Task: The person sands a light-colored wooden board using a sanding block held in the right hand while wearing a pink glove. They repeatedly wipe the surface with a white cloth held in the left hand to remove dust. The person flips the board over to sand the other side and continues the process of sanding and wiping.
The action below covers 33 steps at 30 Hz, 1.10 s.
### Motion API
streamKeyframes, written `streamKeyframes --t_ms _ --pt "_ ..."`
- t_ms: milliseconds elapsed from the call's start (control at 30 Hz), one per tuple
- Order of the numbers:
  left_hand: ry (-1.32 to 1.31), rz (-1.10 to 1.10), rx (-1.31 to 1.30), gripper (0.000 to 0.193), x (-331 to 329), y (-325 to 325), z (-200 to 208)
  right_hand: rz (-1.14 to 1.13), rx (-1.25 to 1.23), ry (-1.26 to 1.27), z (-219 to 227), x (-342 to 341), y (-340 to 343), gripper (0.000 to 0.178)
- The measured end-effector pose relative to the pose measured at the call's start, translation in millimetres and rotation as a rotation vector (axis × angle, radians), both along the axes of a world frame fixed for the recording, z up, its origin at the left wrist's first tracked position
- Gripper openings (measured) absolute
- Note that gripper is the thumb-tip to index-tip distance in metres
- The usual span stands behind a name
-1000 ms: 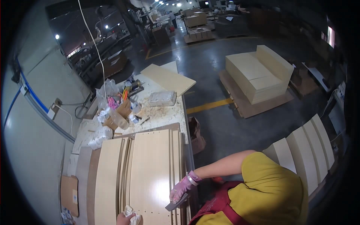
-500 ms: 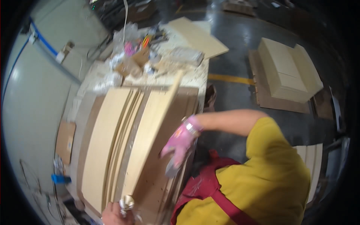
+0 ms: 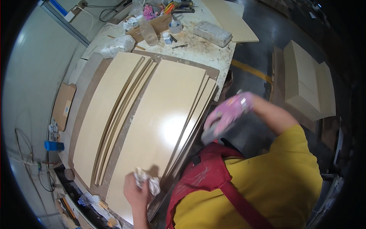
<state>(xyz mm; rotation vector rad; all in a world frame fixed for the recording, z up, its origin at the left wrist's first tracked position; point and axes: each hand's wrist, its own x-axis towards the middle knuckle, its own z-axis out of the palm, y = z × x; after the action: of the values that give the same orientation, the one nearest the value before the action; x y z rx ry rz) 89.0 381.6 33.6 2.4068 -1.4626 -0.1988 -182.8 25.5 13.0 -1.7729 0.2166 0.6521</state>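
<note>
My bare left hand (image 3: 135,192) is closed on a crumpled white cloth (image 3: 151,184), low over the near part of a pale wooden board (image 3: 167,99). That board lies flat on the right-hand stack, and a bright glare shows on its face. My right hand (image 3: 228,112), in a pink glove, is off the stack's right side, near my red apron (image 3: 206,164). Its fingers are closed on a grey, flat block (image 3: 209,135), blurred by motion. Left of the board lies another stack of pale boards (image 3: 110,103), with several edges showing.
At the table's far end are a plastic bottle (image 3: 148,32), a roll of tape (image 3: 175,26), a wrapped grey block (image 3: 212,33) and a large panel (image 3: 232,23). Stacked panels (image 3: 305,80) stand on the floor to the right. A blue container (image 3: 54,145) is by the left wall.
The board that was tilted up on its edge now lies flat on the right-hand stack. My right hand has moved right, off the boards; my left hand has come over the board with the cloth.
</note>
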Motion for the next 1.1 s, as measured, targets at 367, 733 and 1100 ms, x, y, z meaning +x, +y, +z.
streamKeyframes --t_ms 367,733,1100 --pt "-0.019 0.13 -0.308 0.029 47 -188 -83 -0.323 -1.157 -0.745 -26 44 19 0.065" --pt "0.038 0.067 -0.322 0.027 52 -174 -80 -0.55 -1.061 -0.345 -26 34 -133 0.061" --pt "-0.052 0.113 -0.259 0.026 55 -184 -88 -0.38 -1.273 -0.425 -44 94 -131 0.058"
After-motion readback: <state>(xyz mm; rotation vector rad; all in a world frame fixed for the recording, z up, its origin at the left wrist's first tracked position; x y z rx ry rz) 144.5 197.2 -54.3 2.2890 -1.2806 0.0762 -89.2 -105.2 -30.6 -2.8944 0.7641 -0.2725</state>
